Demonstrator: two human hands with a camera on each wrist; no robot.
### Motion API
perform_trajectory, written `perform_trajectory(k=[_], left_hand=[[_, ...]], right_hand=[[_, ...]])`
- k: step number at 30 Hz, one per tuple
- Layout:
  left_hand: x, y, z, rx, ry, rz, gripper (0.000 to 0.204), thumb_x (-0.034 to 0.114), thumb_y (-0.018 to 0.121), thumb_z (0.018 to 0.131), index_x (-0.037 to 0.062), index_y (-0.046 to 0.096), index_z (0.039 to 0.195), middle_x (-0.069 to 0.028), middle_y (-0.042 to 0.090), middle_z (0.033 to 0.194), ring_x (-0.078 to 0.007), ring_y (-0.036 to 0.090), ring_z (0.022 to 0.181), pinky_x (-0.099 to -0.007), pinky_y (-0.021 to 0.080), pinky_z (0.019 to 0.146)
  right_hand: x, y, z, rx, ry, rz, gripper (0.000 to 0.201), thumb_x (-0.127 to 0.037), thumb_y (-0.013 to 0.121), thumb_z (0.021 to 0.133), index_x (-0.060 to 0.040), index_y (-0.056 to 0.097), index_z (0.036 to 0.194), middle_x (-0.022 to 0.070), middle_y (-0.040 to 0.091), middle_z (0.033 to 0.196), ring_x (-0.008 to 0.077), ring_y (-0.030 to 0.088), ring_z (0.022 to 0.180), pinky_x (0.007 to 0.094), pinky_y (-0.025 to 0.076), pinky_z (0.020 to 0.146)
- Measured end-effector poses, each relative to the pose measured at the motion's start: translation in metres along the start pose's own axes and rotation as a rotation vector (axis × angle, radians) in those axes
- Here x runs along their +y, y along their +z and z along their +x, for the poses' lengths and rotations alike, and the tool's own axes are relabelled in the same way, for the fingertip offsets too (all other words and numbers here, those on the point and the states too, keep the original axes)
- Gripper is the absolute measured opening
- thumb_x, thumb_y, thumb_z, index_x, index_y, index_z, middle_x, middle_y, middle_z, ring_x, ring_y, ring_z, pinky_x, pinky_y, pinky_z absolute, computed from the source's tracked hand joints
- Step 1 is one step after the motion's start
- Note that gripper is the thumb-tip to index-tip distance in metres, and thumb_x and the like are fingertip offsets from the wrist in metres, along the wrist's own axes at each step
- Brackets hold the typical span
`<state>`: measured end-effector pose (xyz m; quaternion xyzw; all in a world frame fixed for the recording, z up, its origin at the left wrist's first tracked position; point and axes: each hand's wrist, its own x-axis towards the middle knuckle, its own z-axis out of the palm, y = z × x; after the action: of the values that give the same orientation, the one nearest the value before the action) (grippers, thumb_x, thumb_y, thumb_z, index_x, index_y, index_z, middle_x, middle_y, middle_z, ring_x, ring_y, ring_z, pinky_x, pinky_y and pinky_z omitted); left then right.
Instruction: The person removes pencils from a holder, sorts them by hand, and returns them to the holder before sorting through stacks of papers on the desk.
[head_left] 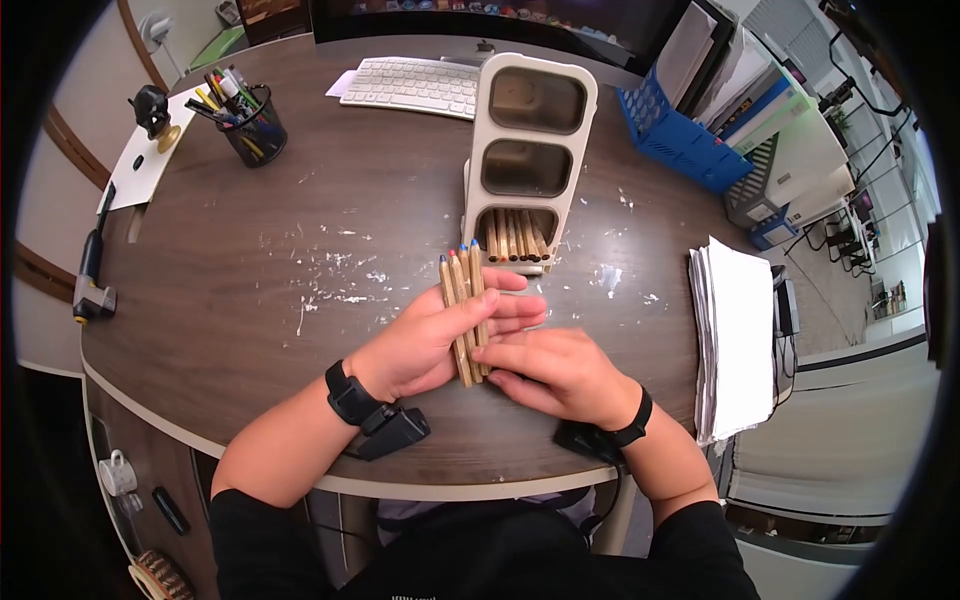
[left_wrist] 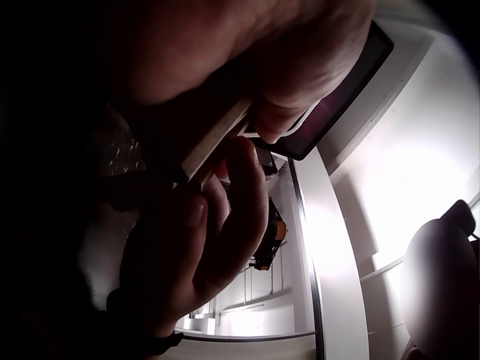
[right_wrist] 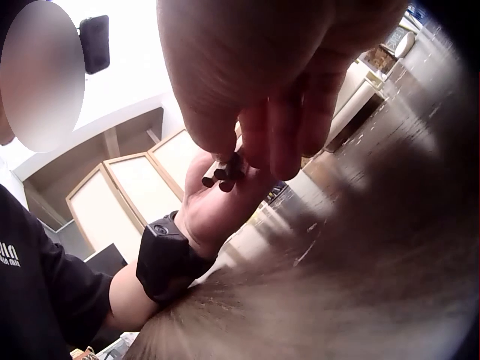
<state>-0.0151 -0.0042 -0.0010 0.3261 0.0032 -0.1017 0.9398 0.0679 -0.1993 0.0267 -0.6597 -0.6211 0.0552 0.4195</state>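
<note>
In the head view my left hand (head_left: 435, 340) holds several wooden coloured pencils (head_left: 461, 310), its thumb laid across them and its fingers behind. Blue and red tips point up and away from me. My right hand (head_left: 560, 370) pinches the lower ends of the pencils between thumb and fingers. In the right wrist view the blunt ends of the bunch (right_wrist: 222, 174) stick out below the right fingers. Just beyond the hands stands a beige holder (head_left: 475, 175) with three compartments. More wooden pencils (head_left: 515, 235) lie in its lowest compartment; the upper two show none.
A keyboard (head_left: 410, 85) lies behind the holder, below a monitor (head_left: 500, 20). A mesh pen cup (head_left: 252, 130) stands at the back left. To the right are a blue file rack (head_left: 680, 140) and a paper stack (head_left: 735, 335). White marks (head_left: 350, 285) spot the dark desk.
</note>
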Motion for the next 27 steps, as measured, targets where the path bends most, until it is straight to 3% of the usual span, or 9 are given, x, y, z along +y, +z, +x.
perform_trajectory(k=[9,12,15,18,25,27], left_hand=[[0.003,0.004,-0.001,0.013,-0.027,-0.014,0.038,0.023,0.048,0.112,0.0012,0.045,0.143,-0.0253,0.061,0.137,-0.0343,0.059,0.132,-0.0475,0.05,0.113],[0.003,0.0,-0.001,0.056,-0.066,-0.026,0.038,0.023,0.047,0.112,0.0009,0.045,0.143,-0.025,0.061,0.137,-0.0347,0.061,0.129,-0.0478,0.052,0.111],[0.004,0.002,-0.001,0.036,-0.08,-0.052,0.039,0.023,0.046,0.113,0.0012,0.044,0.145,-0.0252,0.06,0.138,-0.0354,0.061,0.129,-0.0483,0.051,0.111],[0.005,0.005,-0.002,0.037,-0.093,-0.011,0.043,0.022,0.046,0.113,0.0024,0.04,0.15,-0.024,0.058,0.141,-0.034,0.06,0.131,-0.0469,0.051,0.111],[0.007,0.002,0.0,0.031,-0.083,0.011,0.046,0.02,0.045,0.112,0.0023,0.037,0.154,-0.0234,0.057,0.144,-0.0321,0.058,0.134,-0.0468,0.049,0.113],[0.004,0.0,-0.001,0.02,-0.083,0.024,0.046,0.02,0.045,0.113,0.0021,0.037,0.154,-0.0233,0.058,0.143,-0.0321,0.057,0.135,-0.0469,0.049,0.113]], right_hand=[[-0.003,-0.005,0.001,0.093,0.0,0.03,0.03,-0.002,0.084,0.078,-0.0066,0.073,0.105,0.0097,0.073,0.089,0.0281,0.072,0.079,0.0369,0.058,0.069],[-0.008,-0.006,0.002,0.308,-0.012,0.003,0.023,0.004,0.082,0.079,-0.001,0.074,0.101,0.0099,0.076,0.089,0.0235,0.074,0.077,0.0336,0.06,0.069],[-0.005,-0.005,-0.01,0.432,0.138,-0.021,0.022,0.01,0.076,0.085,0.0041,0.07,0.105,0.0117,0.076,0.095,0.0204,0.075,0.082,0.0304,0.059,0.077],[0.005,0.002,-0.009,0.567,0.196,-0.025,0.023,0.006,0.081,0.083,0.0011,0.073,0.104,0.0116,0.076,0.093,0.018,0.074,0.077,0.0293,0.06,0.07],[0.002,0.002,0.006,0.635,0.322,0.122,0.025,0.002,0.08,0.086,-0.0015,0.074,0.11,0.0116,0.077,0.094,0.0171,0.072,0.075,0.0299,0.058,0.068],[0.002,-0.012,0.004,0.356,0.097,-0.115,0.028,0.001,0.081,0.084,-0.0032,0.075,0.111,0.0105,0.076,0.091,0.021,0.069,0.07,0.0315,0.055,0.063]])
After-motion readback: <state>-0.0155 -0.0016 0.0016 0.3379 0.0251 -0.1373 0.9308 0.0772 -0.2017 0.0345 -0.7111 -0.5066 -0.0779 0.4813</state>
